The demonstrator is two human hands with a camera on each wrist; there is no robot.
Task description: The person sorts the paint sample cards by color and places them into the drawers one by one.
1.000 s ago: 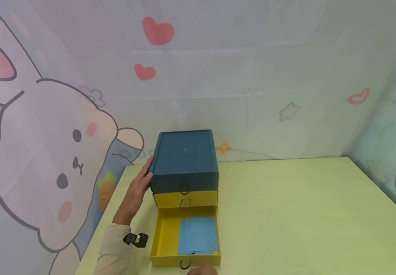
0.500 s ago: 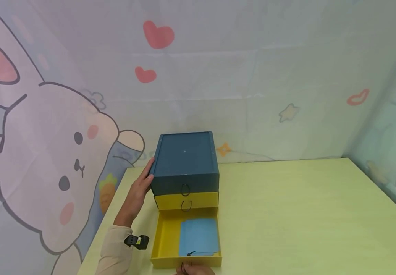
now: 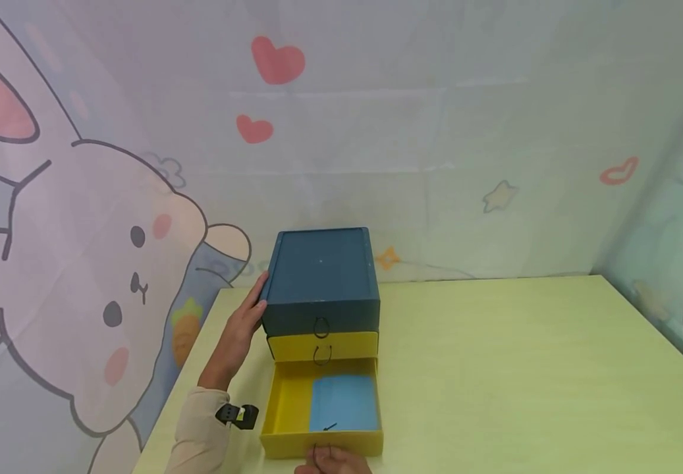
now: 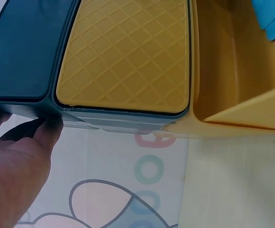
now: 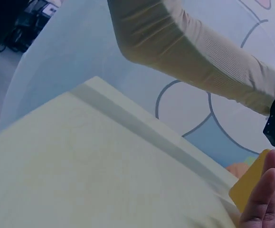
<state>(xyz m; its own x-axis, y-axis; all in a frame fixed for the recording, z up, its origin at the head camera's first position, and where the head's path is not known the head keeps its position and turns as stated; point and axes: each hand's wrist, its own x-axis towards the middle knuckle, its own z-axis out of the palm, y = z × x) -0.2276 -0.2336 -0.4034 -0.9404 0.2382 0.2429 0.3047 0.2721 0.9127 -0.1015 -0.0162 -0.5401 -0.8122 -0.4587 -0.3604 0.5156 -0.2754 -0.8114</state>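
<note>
A small chest of drawers with a dark blue casing (image 3: pixel 323 263) stands on the table. Its bottom yellow drawer (image 3: pixel 290 401) is pulled out, with light blue sheets (image 3: pixel 346 403) lying at its right side. My left hand (image 3: pixel 237 339) rests against the casing's left side, fingers extended along it; the left wrist view shows the same hand (image 4: pixel 21 161) at the casing's edge. At the front of the drawer, my right hand (image 3: pixel 338 461) pinches the thin dark loop handle (image 3: pixel 315 454). Only part of that hand (image 5: pixel 265 194) shows in the right wrist view, beside the yellow drawer front.
Above the open drawer, a yellow drawer (image 3: pixel 350 345) and a blue one sit pushed in, each with a dark loop. The pale green table (image 3: pixel 525 368) extends to the right. A printed cloth (image 3: pixel 377 131) hangs behind. A black wrist strap (image 3: pixel 239 416) is on the left sleeve.
My right hand has come up to the loop handle and taken hold of it. The drawer's front edge now sits slightly higher, hiding the sheets' near edge. My left hand stays against the casing.
</note>
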